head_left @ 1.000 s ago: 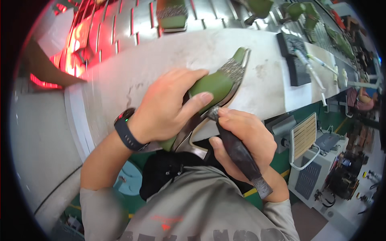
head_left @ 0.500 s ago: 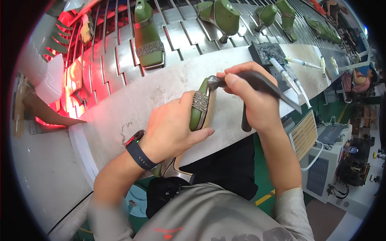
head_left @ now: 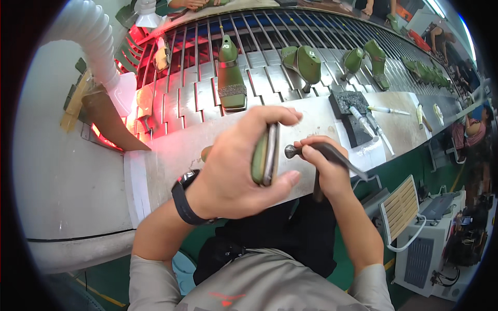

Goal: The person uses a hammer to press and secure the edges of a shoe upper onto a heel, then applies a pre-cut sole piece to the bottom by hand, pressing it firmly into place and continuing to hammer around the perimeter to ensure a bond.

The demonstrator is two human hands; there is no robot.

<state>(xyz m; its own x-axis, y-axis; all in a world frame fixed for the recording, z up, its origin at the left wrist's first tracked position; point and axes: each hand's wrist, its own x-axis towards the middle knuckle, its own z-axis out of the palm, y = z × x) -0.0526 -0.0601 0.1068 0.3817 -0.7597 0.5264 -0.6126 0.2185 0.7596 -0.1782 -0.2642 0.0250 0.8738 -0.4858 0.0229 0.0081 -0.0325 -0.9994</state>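
My left hand (head_left: pixel 225 173), with a dark watch (head_left: pixel 185 202) on its wrist, is around a high-heeled shoe on a green last (head_left: pixel 263 160). The shoe is tipped so that its narrow toe end and metallic sole edge show between thumb and fingers; palm and fingers hide much of the rest. To the right, my right hand (head_left: pixel 333 176) grips a cobbler's hammer (head_left: pixel 291 151). Its round striking face points left toward the shoe, apart from it, and its flared end points right. The dark handle hangs below the fist.
Beyond the pale worktop (head_left: pixel 306 122) runs a slatted metal conveyor (head_left: pixel 197 88) carrying shoes on green lasts (head_left: pixel 232 85). A dark block (head_left: pixel 348 106) and syringes (head_left: pixel 363 122) lie to the right. White ducting (head_left: pixel 96 46) stands left; co-workers' hands (head_left: pixel 196 4) appear at the far side.
The shoe has turned in my left hand, its glittery strap now out of sight. My right hand has drawn the hammer back from the shoe. The view has shifted, showing more of the conveyor.
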